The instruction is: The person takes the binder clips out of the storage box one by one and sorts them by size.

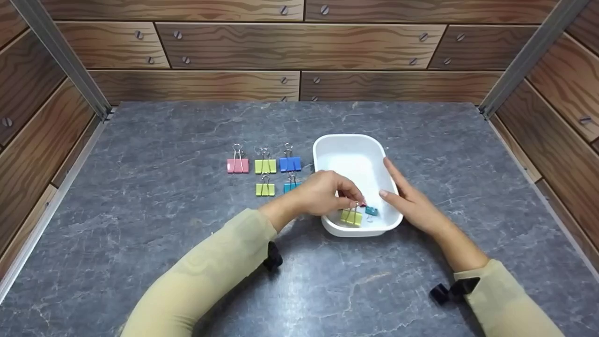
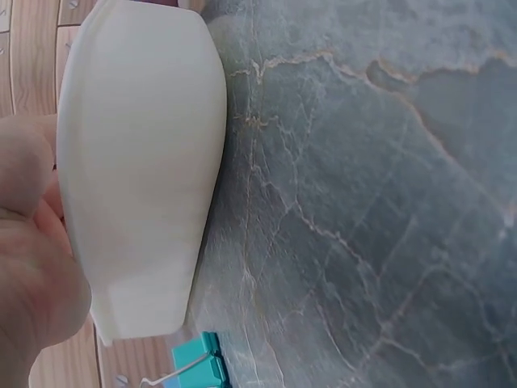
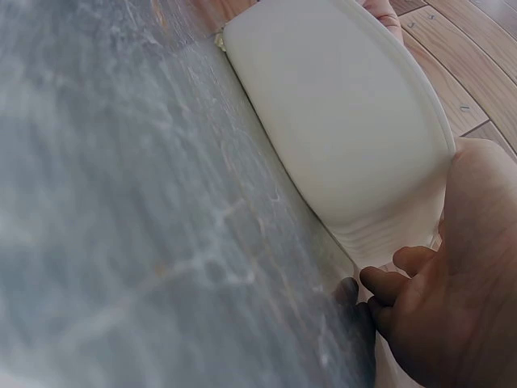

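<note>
A white plastic tub (image 1: 348,146) stands on the table, right of centre. My left hand (image 1: 327,193) reaches over its left side, thumb and forefinger pinching the wire handles of a lime-green binder clip (image 1: 351,217) near the tub's front end. Beside that clip lie a small teal binder clip (image 1: 371,211) and a bit of something red (image 1: 362,204), mostly hidden by the fingers. My right hand (image 1: 416,206) holds the tub's right side, its thumb over the rim and the fingers along the outer wall. Both wrist views show mainly the tub's outside wall (image 2: 145,162).
Left of the tub, binder clips stand in two rows: pink (image 1: 237,165), lime (image 1: 265,166) and blue (image 1: 290,164) behind, a smaller lime one (image 1: 265,189) and a teal one (image 1: 291,186) in front. Wood-patterned panels (image 1: 299,47) enclose the grey marbled table (image 1: 178,126).
</note>
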{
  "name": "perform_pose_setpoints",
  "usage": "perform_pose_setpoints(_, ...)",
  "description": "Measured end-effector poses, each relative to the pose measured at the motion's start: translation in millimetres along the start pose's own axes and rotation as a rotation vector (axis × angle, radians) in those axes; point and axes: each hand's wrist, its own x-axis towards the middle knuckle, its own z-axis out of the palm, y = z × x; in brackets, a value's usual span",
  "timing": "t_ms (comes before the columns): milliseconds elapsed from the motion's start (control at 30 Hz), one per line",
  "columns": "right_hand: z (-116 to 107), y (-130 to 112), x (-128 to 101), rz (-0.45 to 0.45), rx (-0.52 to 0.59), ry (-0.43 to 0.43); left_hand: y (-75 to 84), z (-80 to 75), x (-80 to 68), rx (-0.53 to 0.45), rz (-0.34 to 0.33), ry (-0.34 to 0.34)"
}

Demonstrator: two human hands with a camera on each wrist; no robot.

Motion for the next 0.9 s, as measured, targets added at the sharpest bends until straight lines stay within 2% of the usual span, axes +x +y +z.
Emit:
perform_pose_setpoints(200,-0.1,-0.3,-1.2,-0.001,-0.005,0.005,0.2,-0.6,0.3,-0.12,-0.016,0.029)
perform_pose_setpoints(367,-0.9,-1.7,-0.5,0.008,-0.001,-0.004,0.4,-2.8,0.9,-0.188,-0.05,0.088)
perform_pose_setpoints(500,-0.4,-1.3,-0.1,0.009,0.001,-0.01,0.1,-5.2,1.3,-0.23,-0.045,0.135)
perform_pose_setpoints(733,1.4,0.0,-0.5,0.001,0.015,-0.003,4.3,-14.2,1.4,-0.319,-0.057,0.185)
perform_pose_setpoints(900,0.3,-1.1,-1.3,0.007,0.018,-0.001,8.6,-26.0,-2.5,-0.362,-0.051,0.239)
